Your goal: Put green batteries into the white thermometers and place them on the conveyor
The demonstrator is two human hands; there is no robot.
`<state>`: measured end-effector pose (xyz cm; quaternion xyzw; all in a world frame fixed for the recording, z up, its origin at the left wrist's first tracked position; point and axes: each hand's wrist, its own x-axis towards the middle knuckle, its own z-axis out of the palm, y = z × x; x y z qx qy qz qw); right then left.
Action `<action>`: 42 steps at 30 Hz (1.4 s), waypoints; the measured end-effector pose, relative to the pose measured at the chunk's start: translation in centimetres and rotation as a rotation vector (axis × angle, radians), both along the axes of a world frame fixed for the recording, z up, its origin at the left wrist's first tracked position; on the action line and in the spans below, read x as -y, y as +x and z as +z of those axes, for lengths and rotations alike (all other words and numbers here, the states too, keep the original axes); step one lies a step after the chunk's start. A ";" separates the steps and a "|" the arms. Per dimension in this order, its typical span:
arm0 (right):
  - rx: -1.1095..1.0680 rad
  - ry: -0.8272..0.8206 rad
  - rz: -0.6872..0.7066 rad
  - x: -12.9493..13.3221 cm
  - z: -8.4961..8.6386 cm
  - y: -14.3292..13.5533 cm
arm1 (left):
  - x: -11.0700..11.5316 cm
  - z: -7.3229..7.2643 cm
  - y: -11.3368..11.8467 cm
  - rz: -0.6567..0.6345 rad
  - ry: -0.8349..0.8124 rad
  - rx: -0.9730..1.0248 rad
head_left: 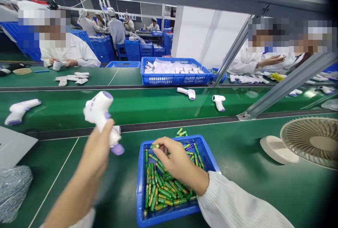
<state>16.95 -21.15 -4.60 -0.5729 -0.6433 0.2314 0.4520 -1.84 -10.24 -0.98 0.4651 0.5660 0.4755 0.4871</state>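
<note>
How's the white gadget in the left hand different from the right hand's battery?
The white gadget is bigger than the battery. The white gadget has purple parts; the battery looks mostly green. The white gadget is bent; the battery is straight. Both are held, by the left hand and right hand respectively.

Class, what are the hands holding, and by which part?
Left hand: white device, by its handle. Right hand: green battery, exact grip point unclear.

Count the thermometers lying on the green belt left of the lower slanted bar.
3: a thermometer at far left, a second beyond the battery tray, a third nearest the bar. The left hand, holding another, may hide more.
</note>
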 end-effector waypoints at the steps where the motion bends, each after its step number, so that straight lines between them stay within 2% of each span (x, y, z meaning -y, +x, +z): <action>1: -0.050 0.112 -0.033 0.2 0.5 0.1 | 0.7 0.2 2.5 -0.025 -0.063 0.254; 3: -0.087 0.278 -0.089 0.6 1.2 0.3 | 2.3 0.2 6.7 -0.129 -0.282 0.591; 4: -0.085 0.326 -0.115 0.7 1.3 0.4 | 3.0 -0.1 8.3 -0.167 -0.381 0.682; 7: -0.030 0.380 -0.180 0.7 1.2 0.7 | 4.4 -1.3 10.6 -0.183 -0.577 0.737; 10: 0.051 0.422 -0.168 0.4 0.9 1.2 | 4.7 -2.0 10.6 -0.171 -0.583 0.739; 13: 0.090 0.444 -0.144 0.3 0.9 1.8 | 4.5 -2.2 10.2 -0.188 -0.476 0.777; 19: 0.155 0.441 -0.121 0.5 1.2 2.2 | 4.3 -2.7 10.0 -0.109 -0.363 0.713; 24: 0.242 0.473 0.047 0.8 1.5 2.2 | 4.2 -2.8 9.7 -0.135 -0.371 0.721; 29: 0.354 0.496 0.035 1.0 1.3 2.5 | 4.0 -3.2 9.6 -0.206 -0.350 0.724; 32: 0.278 0.382 0.092 1.1 1.5 2.7 | 4.0 -3.4 9.6 -0.199 -0.338 0.681; 35: 0.061 0.171 0.125 1.1 1.8 2.7 | 4.1 -3.4 9.6 -0.247 -0.356 0.660; 40: -0.431 -0.085 -0.100 0.5 2.0 1.6 | 4.2 -2.9 9.3 -0.414 -0.480 0.714; 42: -0.546 -0.189 -0.118 0.2 1.9 1.2 | 4.1 -2.8 9.2 -0.441 -0.514 0.755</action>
